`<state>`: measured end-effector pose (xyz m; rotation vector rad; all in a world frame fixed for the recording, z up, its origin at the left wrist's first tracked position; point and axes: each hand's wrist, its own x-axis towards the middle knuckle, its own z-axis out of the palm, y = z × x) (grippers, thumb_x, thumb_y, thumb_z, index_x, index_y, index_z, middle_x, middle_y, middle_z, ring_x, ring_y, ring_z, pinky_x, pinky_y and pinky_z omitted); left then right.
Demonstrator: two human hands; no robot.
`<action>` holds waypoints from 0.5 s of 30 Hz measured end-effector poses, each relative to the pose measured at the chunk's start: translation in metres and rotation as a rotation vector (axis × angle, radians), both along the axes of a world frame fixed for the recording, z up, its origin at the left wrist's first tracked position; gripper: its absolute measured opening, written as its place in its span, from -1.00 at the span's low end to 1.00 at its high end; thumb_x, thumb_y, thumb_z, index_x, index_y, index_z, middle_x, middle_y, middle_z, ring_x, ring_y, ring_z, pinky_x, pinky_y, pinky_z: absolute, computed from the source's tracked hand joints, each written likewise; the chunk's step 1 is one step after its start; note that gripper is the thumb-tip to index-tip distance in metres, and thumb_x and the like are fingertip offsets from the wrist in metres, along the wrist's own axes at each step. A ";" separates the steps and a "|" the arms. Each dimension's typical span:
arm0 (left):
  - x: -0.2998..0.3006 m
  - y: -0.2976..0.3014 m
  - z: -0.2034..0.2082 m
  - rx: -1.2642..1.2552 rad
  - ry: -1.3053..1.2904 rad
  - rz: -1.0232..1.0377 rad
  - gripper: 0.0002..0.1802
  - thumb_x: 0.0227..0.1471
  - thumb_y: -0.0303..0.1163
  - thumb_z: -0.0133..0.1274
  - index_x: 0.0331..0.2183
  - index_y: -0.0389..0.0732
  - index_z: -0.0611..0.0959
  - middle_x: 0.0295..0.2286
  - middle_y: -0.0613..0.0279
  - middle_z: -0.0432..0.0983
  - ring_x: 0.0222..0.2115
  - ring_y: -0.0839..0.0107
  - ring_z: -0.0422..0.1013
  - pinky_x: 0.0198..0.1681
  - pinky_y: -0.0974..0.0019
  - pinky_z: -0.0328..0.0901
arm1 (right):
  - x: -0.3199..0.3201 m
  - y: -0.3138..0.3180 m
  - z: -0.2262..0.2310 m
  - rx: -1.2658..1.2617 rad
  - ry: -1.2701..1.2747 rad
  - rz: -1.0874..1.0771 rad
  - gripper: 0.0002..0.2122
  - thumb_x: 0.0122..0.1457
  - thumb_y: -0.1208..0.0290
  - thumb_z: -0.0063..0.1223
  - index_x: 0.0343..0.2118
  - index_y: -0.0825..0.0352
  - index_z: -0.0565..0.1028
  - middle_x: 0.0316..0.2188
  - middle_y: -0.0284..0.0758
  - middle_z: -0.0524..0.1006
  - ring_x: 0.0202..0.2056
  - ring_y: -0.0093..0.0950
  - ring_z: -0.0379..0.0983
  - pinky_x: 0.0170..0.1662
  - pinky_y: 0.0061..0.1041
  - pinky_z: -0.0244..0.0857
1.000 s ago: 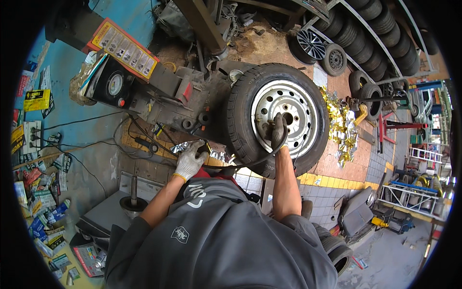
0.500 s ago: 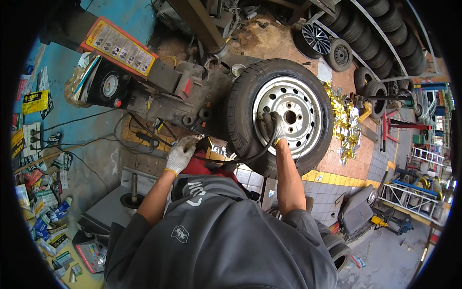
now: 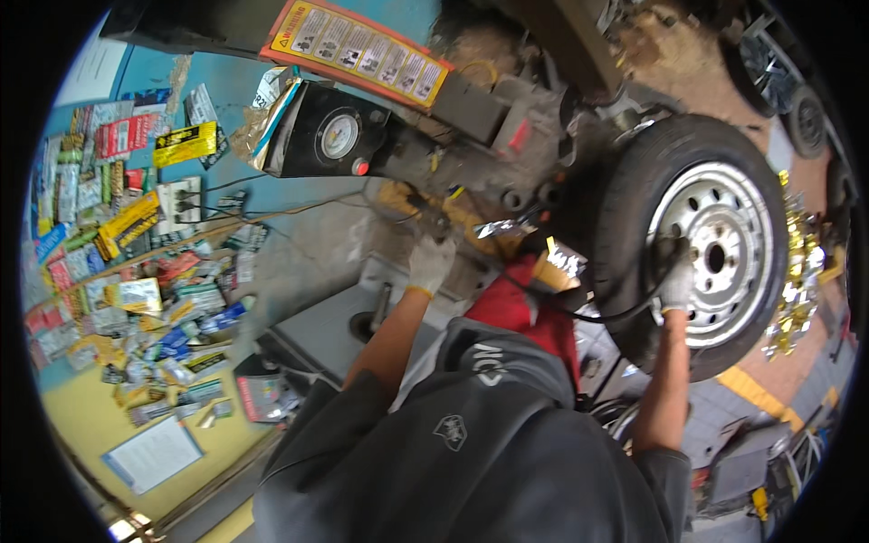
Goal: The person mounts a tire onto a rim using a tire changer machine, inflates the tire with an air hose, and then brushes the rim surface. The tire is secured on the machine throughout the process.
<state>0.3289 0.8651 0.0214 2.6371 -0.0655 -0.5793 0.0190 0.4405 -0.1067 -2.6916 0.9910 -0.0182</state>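
Note:
A tyre (image 3: 625, 208) on a silver steel wheel rim (image 3: 738, 195) stands to my right. My right hand (image 3: 675, 282), in a white knit glove, is closed on the end of a black hose (image 3: 611, 317) against the wheel face, left of the hub hole. The hose sags from there to the left, in front of the tyre. My left hand (image 3: 429, 264), also gloved, reaches to a low ledge at the left. Its fingers are closed about a dark object (image 3: 434, 222), too blurred to name.
A black box with a round gauge (image 3: 339, 136) and a red button hangs above my left hand. A grey machine top (image 3: 317, 335) lies at the left, by a wall of colourful packets (image 3: 136, 308). Crumpled gold foil (image 3: 797, 262) lies beyond the wheel.
The view has swung left, bringing more of the packet wall in. My left hand has reached out to the dark object on the ledge. My right hand remains at the wheel with the hose.

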 end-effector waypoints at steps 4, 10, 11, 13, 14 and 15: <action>0.061 0.020 0.017 -0.050 -0.369 0.206 -0.05 0.23 0.00 0.29 0.43 -0.15 0.23 0.13 -0.03 0.58 0.11 0.16 0.53 0.19 0.14 0.37 | 0.024 0.018 0.047 0.086 -0.148 -0.246 -0.70 0.43 0.18 -0.02 -0.08 0.35 0.55 -0.35 0.10 0.64 -0.28 0.14 0.62 -0.25 0.03 0.42; 0.119 0.008 0.067 -0.425 -0.677 0.267 0.23 0.02 -0.33 0.47 0.47 -0.35 0.03 0.34 -0.14 0.24 0.30 0.16 0.27 0.41 0.10 0.13 | 0.020 0.017 0.063 0.176 -0.190 -0.207 -0.73 0.35 0.45 -0.10 0.01 0.45 0.51 -0.14 0.10 0.63 -0.09 0.12 0.58 -0.03 -0.11 0.42; 0.125 0.012 0.066 -0.452 -0.686 0.226 0.25 0.02 -0.35 0.47 0.47 -0.36 0.00 0.35 -0.15 0.22 0.31 0.17 0.25 0.42 0.11 0.10 | 0.015 0.016 0.057 0.197 -0.217 -0.186 -0.72 0.35 0.47 -0.13 0.03 0.45 0.49 -0.15 0.11 0.63 -0.09 0.14 0.57 -0.04 -0.09 0.42; 0.132 0.019 0.061 -0.514 -0.708 0.155 0.28 0.01 -0.39 0.46 0.48 -0.36 -0.06 0.36 -0.17 0.17 0.33 0.20 0.20 0.45 0.13 0.03 | 0.028 0.020 0.073 0.252 -0.122 -0.268 -0.75 0.37 0.36 -0.06 -0.04 0.43 0.48 -0.18 0.12 0.60 -0.12 0.14 0.56 -0.09 -0.06 0.40; 0.135 0.020 0.058 -0.542 -0.711 0.123 0.29 0.01 -0.40 0.46 0.48 -0.36 -0.07 0.37 -0.15 0.15 0.33 0.21 0.20 0.45 0.13 0.04 | 0.028 0.021 0.072 0.279 -0.102 -0.292 -0.75 0.37 0.31 -0.03 -0.07 0.42 0.47 -0.21 0.12 0.59 -0.14 0.15 0.56 -0.12 -0.05 0.39; 0.136 0.020 0.056 -0.573 -0.709 0.093 0.30 0.01 -0.40 0.46 0.48 -0.35 -0.08 0.38 -0.14 0.13 0.33 0.21 0.19 0.45 0.13 0.04 | 0.025 0.021 0.068 0.250 -0.141 -0.272 -0.74 0.37 0.29 -0.01 -0.09 0.41 0.46 -0.22 0.12 0.58 -0.16 0.14 0.56 -0.13 -0.05 0.39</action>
